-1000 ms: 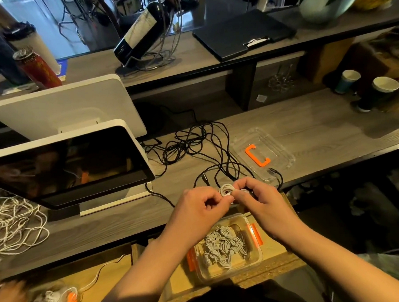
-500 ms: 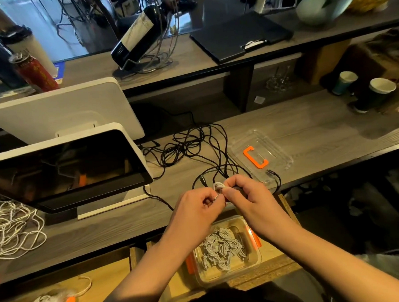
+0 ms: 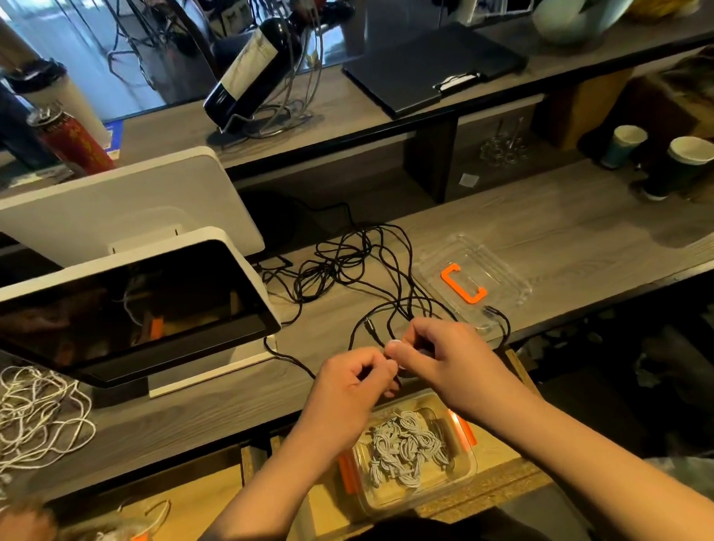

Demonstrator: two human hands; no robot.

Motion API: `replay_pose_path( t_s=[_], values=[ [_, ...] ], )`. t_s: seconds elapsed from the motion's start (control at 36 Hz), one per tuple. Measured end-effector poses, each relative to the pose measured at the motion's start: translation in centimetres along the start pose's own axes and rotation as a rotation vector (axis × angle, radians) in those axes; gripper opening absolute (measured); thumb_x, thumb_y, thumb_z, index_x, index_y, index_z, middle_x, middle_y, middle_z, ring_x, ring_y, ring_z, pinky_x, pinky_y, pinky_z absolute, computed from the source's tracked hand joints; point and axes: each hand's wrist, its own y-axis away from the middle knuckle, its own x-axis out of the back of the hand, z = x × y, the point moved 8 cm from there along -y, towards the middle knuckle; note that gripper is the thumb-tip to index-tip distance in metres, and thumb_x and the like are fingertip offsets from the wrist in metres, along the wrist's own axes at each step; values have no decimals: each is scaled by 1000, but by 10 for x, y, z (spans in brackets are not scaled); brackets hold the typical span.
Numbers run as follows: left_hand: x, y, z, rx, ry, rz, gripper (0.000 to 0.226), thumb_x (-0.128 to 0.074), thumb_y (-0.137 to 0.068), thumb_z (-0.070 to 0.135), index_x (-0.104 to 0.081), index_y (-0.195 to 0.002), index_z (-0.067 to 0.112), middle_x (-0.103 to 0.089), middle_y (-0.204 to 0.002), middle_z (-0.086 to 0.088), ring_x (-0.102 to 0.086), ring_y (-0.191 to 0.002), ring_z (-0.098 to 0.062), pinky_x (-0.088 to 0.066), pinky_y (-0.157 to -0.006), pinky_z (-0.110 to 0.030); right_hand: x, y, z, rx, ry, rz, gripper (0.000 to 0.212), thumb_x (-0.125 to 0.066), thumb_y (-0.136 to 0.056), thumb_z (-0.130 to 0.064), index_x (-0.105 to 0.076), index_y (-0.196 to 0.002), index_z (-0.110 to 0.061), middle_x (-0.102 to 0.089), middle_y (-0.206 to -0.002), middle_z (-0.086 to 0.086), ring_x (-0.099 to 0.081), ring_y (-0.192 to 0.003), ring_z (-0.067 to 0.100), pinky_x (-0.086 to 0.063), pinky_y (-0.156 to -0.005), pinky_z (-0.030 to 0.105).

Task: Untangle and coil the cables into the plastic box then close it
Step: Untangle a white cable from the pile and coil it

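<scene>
Grey wood-grain counter (image 3: 553,233) fills my view, with a tangle of black cables (image 3: 346,262) sprawled between a white-framed screen (image 3: 119,310) and the clear box lid (image 3: 472,275) with its orange clasp. I see my left hand (image 3: 346,392) and right hand (image 3: 444,357) meeting just above the counter edge, fingers curled and pinching a small white cable coil (image 3: 394,344) between them, mostly hidden by the thumbs. Directly below my hands the open plastic box (image 3: 464,473) sits on a lower shelf, holding a heap of coiled white cables (image 3: 403,447).
</scene>
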Motion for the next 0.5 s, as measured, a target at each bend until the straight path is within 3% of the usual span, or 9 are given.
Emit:
replay_pose_path(
  t_s=[0.08, 0.19, 0.28, 0.39, 0.44, 0.5],
  values=[
    [-1, 1, -4, 37, 77, -27, 24, -59, -98, 16, -70, -76, 16, -71, -71, 6, -67, -72, -7, -54, -77, -24, -3, 0, 1, 9, 36, -26, 25, -58, -93, -45, -62, -83, -22, -62, -73, -2, -54, -65, 7, -42, -58, 21],
    [-3, 4, -6, 62, 138, -51, 27, -56, -98, 14, -71, -76, 14, -68, -65, 9, -66, -69, -7, -52, -79, -26, -5, 0, 7, -15, 46, -13, 25, -58, -95, -41, -64, -83, -19, -64, -74, -1, -58, -69, 11, -48, -65, 32],
    [-1, 2, -10, 53, 120, -22, 29, -57, -98, 17, -70, -73, 16, -67, -65, 6, -65, -68, -9, -54, -81, -36, -5, 0, 10, -14, -46, 24, 26, -61, -92, -43, -62, -77, -21, -61, -68, -5, -54, -64, 6, -45, -63, 26],
    [7, 1, -21, 48, 78, 78, 27, -60, -95, 24, -68, -71, 13, -67, -69, -1, -64, -68, -17, -54, -76, -44, -21, 3, 16, 0, -226, -57, 15, -64, -90, -42, -63, -87, -28, -63, -79, -8, -60, -77, 11, -52, -75, 37],
    [14, 0, -28, 79, 53, 163, 26, -62, -92, 31, -66, -76, 10, -67, -70, -2, -65, -67, -17, -56, -67, -37, -29, 7, 19, 9, -312, -96, 9, -70, -88, -33, -64, -95, -29, -65, -88, -9, -62, -85, 12, -53, -80, 34],
    [17, 0, -32, 98, 78, 221, 13, -66, -91, 28, -66, -89, 16, -69, -77, 5, -65, -67, -4, -53, -62, -20, -32, 9, 23, 4, -369, -88, 17, -74, -86, -21, -66, -100, -27, -67, -92, -8, -63, -90, 10, -52, -83, 26]
  ],
)
